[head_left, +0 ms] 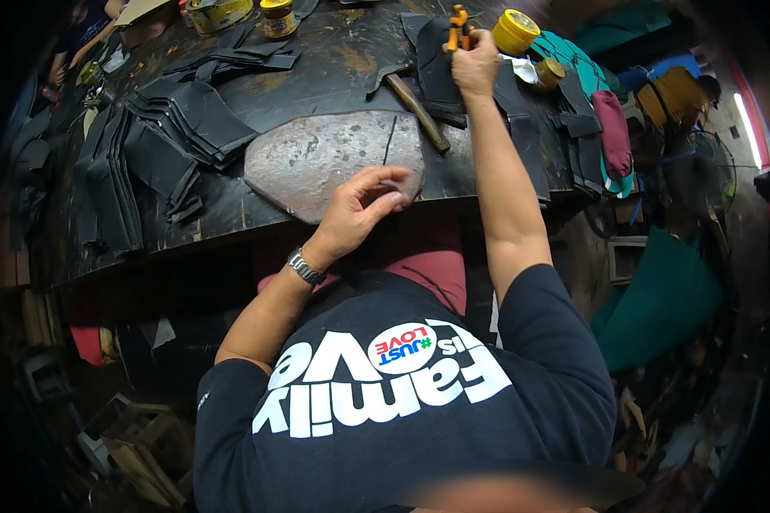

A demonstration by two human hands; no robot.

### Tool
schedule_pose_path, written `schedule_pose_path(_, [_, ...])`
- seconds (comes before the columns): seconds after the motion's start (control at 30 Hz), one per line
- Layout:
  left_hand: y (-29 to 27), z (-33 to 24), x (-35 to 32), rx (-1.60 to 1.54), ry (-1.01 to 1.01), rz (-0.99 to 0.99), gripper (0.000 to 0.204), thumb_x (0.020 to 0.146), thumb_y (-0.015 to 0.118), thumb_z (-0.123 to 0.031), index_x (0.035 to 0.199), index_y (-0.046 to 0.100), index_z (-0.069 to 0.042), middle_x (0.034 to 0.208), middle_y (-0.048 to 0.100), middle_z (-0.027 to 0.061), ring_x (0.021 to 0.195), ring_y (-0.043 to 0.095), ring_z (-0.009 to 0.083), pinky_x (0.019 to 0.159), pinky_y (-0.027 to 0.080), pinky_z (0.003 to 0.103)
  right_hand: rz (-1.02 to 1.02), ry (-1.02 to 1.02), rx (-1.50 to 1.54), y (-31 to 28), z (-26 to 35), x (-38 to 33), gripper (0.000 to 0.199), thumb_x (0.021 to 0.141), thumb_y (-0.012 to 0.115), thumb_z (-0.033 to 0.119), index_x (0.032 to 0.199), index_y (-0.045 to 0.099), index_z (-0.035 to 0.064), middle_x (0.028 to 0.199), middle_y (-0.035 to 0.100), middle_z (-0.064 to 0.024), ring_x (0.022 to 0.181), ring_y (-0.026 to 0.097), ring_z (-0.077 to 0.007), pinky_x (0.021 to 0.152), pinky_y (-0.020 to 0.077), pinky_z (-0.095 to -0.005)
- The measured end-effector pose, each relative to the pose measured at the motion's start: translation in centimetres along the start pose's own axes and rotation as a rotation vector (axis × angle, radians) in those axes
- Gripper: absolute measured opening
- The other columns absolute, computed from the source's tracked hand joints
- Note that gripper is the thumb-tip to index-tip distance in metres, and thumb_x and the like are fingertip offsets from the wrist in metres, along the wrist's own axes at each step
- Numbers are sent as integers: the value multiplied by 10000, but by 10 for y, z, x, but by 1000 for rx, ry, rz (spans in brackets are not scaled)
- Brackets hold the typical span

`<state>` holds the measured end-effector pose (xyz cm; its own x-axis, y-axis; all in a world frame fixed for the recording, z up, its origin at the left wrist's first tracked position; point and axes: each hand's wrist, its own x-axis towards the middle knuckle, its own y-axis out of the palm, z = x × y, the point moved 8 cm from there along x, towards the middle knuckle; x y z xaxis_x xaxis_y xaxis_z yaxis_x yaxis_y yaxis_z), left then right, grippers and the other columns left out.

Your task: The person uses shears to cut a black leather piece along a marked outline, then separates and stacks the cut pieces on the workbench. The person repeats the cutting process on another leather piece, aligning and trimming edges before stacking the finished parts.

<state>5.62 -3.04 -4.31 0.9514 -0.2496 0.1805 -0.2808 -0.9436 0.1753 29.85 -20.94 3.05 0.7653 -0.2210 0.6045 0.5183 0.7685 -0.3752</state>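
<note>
Black sheet pieces lie in overlapping stacks across the left of the dark counter. Grey-brown stone slab at the near edge, in front of the person; on it a thin dark line, strip or crack, cannot tell which.

Hands well apart. Right hand reaches to the far side, fingers closed around an orange and black tool, held above more black pieces. Working end too small to identify. Left hand over the slab's near edge, fingers loosely curled, thumb apart from them, apparently holding nothing.

Hammer between slab and right arm, handle toward the person. Yellow tub just right of the right hand, smaller jar nearby.

Step in hand, my reading: handling the tool, either taking it up or putting it down; one frame cannot settle it. Next move calls for a firm grip and a path clear of tub and hammer.
</note>
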Motion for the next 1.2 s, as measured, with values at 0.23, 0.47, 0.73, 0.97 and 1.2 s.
schedule_pose_path(0.23, [-19,-17,11,-156,57,-187,725,837,744,-80,1449,363,7,1372,454,98,1213,494,185,989,461,317,309,302,1079,-36,72,-81,348,696,774,-62,943,556,52,802,567,-5,710,575,-104,688,487,-230])
schedule_pose_path(0.47, [-23,-17,-18,-95,-5,-126,288,903,664,-54,1173,601,26,1062,661,33,974,588,69,856,496,241,552,-33,135,-66,94,-155,376,712,845,116,985,602,27,893,658,-79,812,636,-148,755,515,-308])
schedule_pose_path(0.73, [-26,-10,-44,-305,-43,-198,350,885,669,-5,1210,561,63,1107,646,61,996,593,89,904,499,250,616,-416,-533,-106,78,-172,351,648,716,84,988,629,89,879,664,-47,844,626,-234,779,367,-377])
schedule_pose_path(0.97, [-22,-5,-46,-243,-81,-187,354,875,675,1,1209,568,51,1079,645,44,964,603,77,856,511,235,619,-455,-478,-106,86,-181,327,628,720,88,935,608,78,845,651,-69,799,612,-256,763,374,-382])
schedule_pose_path(1.2, [-22,12,-51,-213,-159,-202,387,860,694,-14,1216,561,64,1045,649,44,941,601,74,820,511,224,766,-472,-516,-94,84,-195,207,688,735,148,825,592,88,648,622,-91,624,606,-315,661,405,-376])
